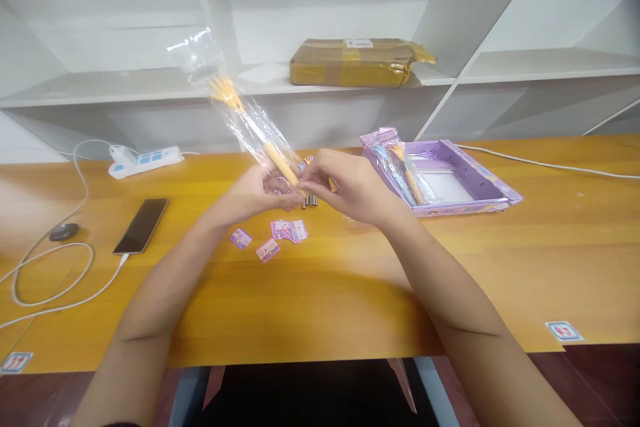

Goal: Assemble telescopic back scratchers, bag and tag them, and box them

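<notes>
A yellow hand-shaped back scratcher [281, 163] in a clear plastic bag [260, 121] is held tilted above the table, its small hand end up and to the left. My left hand [260, 188] is closed around the lower part of the bagged handle. At the handle's bottom end, my right hand [345, 183] pinches with thumb and fingers; whether it grips the bag's edge or the handle is hard to see. Behind my hands lie several more scratchers [311, 200], mostly hidden. Small printed cards [289, 231] lie on the table just below.
On the right, a purple display box [480, 177] carries bagged scratchers [400, 170] on its left side. A phone [143, 227] with a white cable, a black mouse-like object [64, 232] and a power strip [146, 161] are on the left. A taped carton [350, 65] sits on the shelf.
</notes>
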Demonstrator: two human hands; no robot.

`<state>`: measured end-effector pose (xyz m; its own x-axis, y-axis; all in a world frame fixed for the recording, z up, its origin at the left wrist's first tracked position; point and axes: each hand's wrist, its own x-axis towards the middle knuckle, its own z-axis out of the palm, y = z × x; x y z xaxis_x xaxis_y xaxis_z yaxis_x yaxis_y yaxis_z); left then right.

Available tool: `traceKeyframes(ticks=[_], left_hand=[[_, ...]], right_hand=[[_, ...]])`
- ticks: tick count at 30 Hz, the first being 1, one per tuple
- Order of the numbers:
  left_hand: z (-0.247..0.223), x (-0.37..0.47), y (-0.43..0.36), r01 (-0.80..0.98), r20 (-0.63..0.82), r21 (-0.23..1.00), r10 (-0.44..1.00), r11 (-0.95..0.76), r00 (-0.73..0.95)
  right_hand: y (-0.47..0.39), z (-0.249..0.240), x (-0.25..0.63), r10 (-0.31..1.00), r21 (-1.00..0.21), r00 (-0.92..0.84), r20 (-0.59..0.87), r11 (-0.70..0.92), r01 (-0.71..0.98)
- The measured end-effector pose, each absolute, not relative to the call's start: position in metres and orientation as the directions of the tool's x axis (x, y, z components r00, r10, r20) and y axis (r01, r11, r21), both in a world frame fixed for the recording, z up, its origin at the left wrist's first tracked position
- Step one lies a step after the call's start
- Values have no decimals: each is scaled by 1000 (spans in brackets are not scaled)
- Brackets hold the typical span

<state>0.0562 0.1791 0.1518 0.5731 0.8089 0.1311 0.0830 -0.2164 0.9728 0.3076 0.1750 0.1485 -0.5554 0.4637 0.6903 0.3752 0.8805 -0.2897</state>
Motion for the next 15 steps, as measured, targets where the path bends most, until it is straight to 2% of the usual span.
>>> traceKeyframes(ticks=[7,11,15], left_hand=[[151,52,181,150,127,957,819,-250,560],[155,51,180,159,135,953,833,-257,537],[159,51,178,152,148,950,821,-273,551]], right_hand=[[175,149,307,465,-292,-554,691,880,374],[175,151,310,570,-396,-497,654,818,417],[174,154,311,700,-516,-486,523,714,473]])
